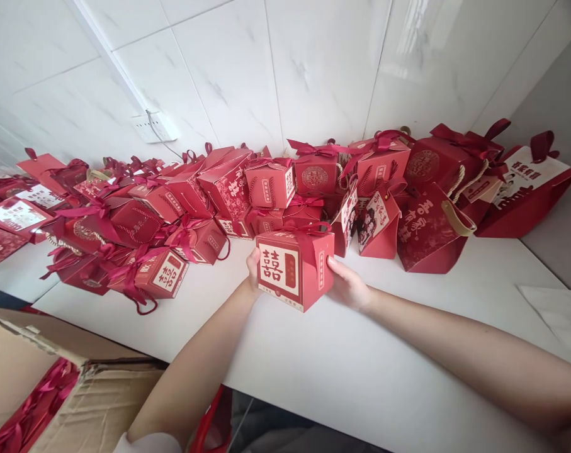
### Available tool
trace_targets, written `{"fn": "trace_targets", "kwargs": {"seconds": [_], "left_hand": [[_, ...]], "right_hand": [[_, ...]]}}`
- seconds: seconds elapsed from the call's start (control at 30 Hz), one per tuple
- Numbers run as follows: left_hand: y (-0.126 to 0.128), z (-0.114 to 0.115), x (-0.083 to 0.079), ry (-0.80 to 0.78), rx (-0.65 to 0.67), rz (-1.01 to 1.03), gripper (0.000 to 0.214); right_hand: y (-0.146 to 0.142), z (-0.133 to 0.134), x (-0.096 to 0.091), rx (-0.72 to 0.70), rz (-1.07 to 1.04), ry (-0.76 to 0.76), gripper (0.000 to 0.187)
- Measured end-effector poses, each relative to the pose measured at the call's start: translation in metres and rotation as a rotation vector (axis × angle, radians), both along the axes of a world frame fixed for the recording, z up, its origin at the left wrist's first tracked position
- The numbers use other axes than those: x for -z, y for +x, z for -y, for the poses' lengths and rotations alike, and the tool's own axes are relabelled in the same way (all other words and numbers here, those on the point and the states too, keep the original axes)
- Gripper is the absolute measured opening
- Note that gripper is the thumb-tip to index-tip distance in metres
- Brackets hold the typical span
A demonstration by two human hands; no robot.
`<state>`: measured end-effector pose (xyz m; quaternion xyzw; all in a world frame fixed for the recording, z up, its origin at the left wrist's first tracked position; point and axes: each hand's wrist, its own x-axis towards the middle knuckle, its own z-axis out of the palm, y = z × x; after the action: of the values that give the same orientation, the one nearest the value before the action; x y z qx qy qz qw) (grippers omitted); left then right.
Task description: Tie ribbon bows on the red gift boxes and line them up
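Note:
Between my two hands is a red gift box point(317, 274) with a dark red ribbon bow on top and a cream panel bearing a red double-happiness character. My left hand point(254, 269) grips its left side, thumb showing at the edge and the other fingers hidden behind. On the opposite side my right hand point(349, 284) is closed against the box, its thumb on the right face. The box is held upright, slightly turned, over the white table point(276, 352). Just behind it stand more red gift boxes, among them a small corded one point(269, 185).
Red gift boxes with ribbons crowd the table along the tiled wall point(323, 69). One box point(155, 274) lies nearer, to the left. An open cardboard carton point(110, 402) with more red boxes stands at lower left. A socket point(153, 128) with a cable is on the wall.

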<state>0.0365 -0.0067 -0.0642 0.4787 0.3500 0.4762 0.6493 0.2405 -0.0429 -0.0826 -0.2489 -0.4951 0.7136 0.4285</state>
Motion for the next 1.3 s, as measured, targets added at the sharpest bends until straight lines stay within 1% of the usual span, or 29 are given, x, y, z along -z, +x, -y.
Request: {"fn": "trace_targets", "kwargs": {"seconds": [0.07,0.13,0.2,0.23,0.33,0.4,0.5,0.57,0.63,0.73,0.8,0.9,0.97,1.03,1.17,1.3], "left_hand": [[0.001,0.000,-0.001,-0.012,0.014,-0.015,0.074],[0.001,-0.002,-0.006,-0.021,0.043,-0.040,0.073],[-0.001,-0.006,-0.013,0.012,0.063,-0.075,0.068],[-0.002,-0.008,-0.018,0.055,0.055,-0.094,0.062],[-0.005,-0.015,-0.029,0.225,-0.054,-0.142,0.046],[-0.006,-0.017,-0.035,0.280,-0.136,-0.160,0.042],[-0.007,-0.019,-0.040,0.276,-0.199,-0.200,0.051],[-0.008,-0.019,-0.041,0.274,-0.216,-0.248,0.060],[-0.011,-0.018,-0.042,0.268,-0.181,-0.317,0.068],[-0.018,-0.016,-0.044,0.256,-0.051,-0.433,0.074],[-0.021,-0.014,-0.045,0.291,0.034,-0.484,0.077],[-0.020,-0.011,-0.044,0.386,0.141,-0.545,0.079],[-0.017,-0.010,-0.041,0.417,0.179,-0.564,0.085],[-0.013,-0.010,-0.038,0.425,0.174,-0.549,0.085],[-0.009,-0.010,-0.034,0.476,0.098,-0.518,0.068],[-0.005,-0.011,-0.032,0.491,0.047,-0.477,0.062]], "right_hand": [[0.000,0.000,0.005,0.041,0.016,0.017,0.067],[-0.001,0.000,0.009,0.090,0.018,0.036,0.069],[-0.002,0.000,0.011,0.147,0.006,0.054,0.071],[-0.002,0.000,0.011,0.177,0.002,0.067,0.071],[-0.002,0.000,0.008,0.267,0.012,0.118,0.070],[-0.002,-0.001,0.006,0.307,0.012,0.148,0.067],[-0.002,-0.003,0.003,0.315,0.010,0.173,0.059],[-0.001,-0.005,0.001,0.325,0.073,0.160,0.055],[0.000,-0.008,0.001,0.342,0.177,0.121,0.055],[0.002,-0.011,0.000,0.356,0.288,0.083,0.058],[0.003,-0.012,-0.001,0.358,0.317,0.088,0.060],[0.003,-0.012,-0.004,0.343,0.332,0.094,0.060],[0.003,-0.011,-0.006,0.336,0.333,0.102,0.060],[0.002,-0.010,-0.008,0.331,0.338,0.116,0.062],[0.002,-0.010,-0.009,0.312,0.343,0.145,0.068],[0.003,-0.010,-0.009,0.309,0.332,0.161,0.070]]}}
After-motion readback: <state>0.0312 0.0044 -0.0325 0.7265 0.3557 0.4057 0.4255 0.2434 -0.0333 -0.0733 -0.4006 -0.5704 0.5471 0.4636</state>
